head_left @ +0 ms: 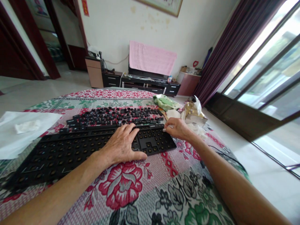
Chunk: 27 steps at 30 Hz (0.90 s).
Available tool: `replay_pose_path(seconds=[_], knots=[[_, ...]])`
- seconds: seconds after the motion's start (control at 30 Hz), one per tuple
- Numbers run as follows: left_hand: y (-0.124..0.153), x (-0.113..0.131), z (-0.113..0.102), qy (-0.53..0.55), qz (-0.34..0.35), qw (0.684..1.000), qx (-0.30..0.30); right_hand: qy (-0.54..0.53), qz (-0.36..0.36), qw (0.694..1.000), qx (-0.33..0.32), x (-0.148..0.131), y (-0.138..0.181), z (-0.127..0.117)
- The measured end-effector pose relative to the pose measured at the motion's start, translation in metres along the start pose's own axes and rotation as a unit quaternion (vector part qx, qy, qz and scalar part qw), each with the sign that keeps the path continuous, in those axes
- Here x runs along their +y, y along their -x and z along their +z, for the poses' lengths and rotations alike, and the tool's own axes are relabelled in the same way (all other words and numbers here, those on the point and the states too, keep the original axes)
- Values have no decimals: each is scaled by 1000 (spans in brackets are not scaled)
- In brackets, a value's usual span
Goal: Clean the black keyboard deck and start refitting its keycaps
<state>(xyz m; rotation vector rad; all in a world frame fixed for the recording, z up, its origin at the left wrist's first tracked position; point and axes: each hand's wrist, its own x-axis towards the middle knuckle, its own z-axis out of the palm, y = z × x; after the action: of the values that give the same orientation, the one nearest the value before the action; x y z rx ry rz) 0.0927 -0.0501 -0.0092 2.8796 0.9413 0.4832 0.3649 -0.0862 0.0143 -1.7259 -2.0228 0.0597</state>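
Observation:
A black keyboard frame with its keycaps removed lies on a floral tablecloth. Behind it sits a heap of loose black keycaps. My left hand rests flat on the frame's right-middle part, fingers spread, thumb on the front edge. My right hand is at the frame's far right corner, fingers pinched around a small white object that I cannot make out.
A white tissue sheet with a crumpled wad lies at the left. A green bag, white tissues and a crinkled gold-and-white wrapper sit behind my right hand. A TV stand with a pink cloth stands at the wall; glass doors at right.

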Motion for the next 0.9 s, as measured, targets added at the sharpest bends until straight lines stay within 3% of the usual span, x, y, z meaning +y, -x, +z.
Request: replay_pose_path(seconds=[0.1,0.23,0.37,0.5,0.73,0.9], knots=[[0,0,0,7,-1,1000,6,-1,-39,999,16,3,0,4],[1,-1,1,12,-1,1000,3,16,-47,998,-27,-2,1,2],[1,-2,2,21,2,1000,11,-58,26,996,-62,-6,2,-7],[1,-1,2,16,0,1000,12,-85,93,992,-8,-6,2,-7],[1,-4,-1,4,4,1000,-10,-72,-16,997,-20,-21,1,8],[2,-8,-5,8,12,999,-30,-44,-36,998,-20,-20,1,13]])
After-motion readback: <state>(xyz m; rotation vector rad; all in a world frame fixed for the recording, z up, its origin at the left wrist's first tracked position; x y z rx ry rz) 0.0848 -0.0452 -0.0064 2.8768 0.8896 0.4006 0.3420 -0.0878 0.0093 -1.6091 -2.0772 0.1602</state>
